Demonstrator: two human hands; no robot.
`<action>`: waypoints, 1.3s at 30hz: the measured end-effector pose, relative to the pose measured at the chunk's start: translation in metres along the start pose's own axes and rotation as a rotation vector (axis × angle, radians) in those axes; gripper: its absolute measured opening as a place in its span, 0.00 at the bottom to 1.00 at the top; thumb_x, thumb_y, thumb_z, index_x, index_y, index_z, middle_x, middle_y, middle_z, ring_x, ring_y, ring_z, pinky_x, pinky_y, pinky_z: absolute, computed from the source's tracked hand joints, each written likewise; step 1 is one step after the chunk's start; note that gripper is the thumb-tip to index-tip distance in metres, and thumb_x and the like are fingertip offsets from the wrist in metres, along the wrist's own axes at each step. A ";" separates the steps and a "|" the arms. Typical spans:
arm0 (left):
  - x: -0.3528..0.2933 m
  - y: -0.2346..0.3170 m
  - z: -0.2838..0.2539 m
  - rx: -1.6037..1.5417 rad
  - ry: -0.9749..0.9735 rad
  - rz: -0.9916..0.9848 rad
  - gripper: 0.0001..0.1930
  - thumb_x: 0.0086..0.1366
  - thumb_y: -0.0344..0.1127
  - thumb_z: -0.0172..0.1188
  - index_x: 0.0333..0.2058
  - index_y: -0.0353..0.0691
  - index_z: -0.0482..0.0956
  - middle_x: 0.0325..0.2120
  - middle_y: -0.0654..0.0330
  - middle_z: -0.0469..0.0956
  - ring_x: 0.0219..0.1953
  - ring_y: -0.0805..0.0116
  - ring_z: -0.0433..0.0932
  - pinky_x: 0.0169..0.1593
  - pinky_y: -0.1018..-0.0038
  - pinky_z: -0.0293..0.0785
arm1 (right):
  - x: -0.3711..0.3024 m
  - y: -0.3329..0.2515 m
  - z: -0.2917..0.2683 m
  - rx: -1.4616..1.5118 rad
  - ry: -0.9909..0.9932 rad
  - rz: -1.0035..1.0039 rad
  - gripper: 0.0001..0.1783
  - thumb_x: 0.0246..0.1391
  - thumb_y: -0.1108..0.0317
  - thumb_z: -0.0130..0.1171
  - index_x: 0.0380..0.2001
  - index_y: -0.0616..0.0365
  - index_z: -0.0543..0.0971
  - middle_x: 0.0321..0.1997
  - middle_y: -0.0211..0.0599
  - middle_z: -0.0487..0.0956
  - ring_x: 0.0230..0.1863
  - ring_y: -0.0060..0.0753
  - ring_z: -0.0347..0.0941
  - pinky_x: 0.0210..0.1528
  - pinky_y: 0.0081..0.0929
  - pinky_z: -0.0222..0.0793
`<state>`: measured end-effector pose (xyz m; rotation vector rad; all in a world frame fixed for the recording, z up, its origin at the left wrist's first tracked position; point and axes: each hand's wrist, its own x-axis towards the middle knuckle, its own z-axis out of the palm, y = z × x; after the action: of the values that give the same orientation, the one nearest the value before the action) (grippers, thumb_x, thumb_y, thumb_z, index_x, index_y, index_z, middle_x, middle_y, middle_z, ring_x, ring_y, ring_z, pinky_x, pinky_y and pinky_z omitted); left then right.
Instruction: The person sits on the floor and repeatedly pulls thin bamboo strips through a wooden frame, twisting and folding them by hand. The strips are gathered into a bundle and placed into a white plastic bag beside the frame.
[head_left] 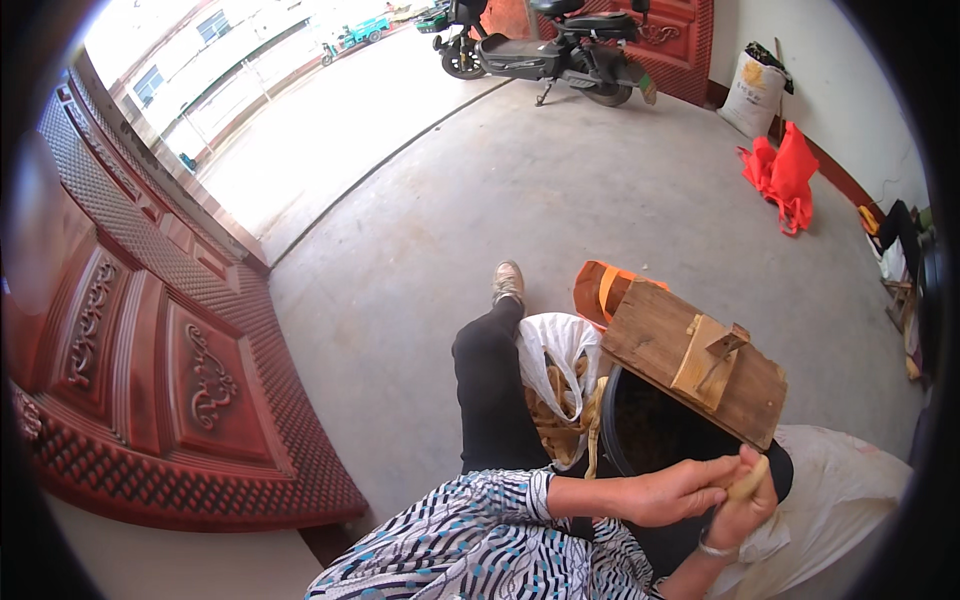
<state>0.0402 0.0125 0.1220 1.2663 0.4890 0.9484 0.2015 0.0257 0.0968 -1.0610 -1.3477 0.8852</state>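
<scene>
A striped, patterned shirt (450,535) fills the lower edge; a carved red door (150,370) stands at left, a black scooter (520,60) at top. Lower right, a dark bucket (640,420) sits partly hidden by a wooden board (645,325). There, left hand (675,492) and right hand (740,520) meet, gripping a small, pale-yellow piece (748,480).

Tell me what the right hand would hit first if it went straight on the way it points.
Most likely the near corner of the wooden board, just beyond the fingertips of the right hand; depth is unclear, so it might pass above or below.
</scene>
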 end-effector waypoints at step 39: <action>-0.009 -0.065 -0.042 0.751 0.509 -0.207 0.09 0.64 0.36 0.52 0.37 0.38 0.71 0.29 0.42 0.76 0.35 0.40 0.76 0.36 0.56 0.72 | -0.004 0.059 0.042 -0.352 -0.272 -0.304 0.06 0.55 0.77 0.53 0.34 0.70 0.76 0.50 0.53 0.75 0.52 0.53 0.71 0.56 0.37 0.66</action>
<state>0.0243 0.0285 0.0477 1.5848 1.4472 0.9379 0.1653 0.0430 0.0367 -0.9840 -1.8873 0.5907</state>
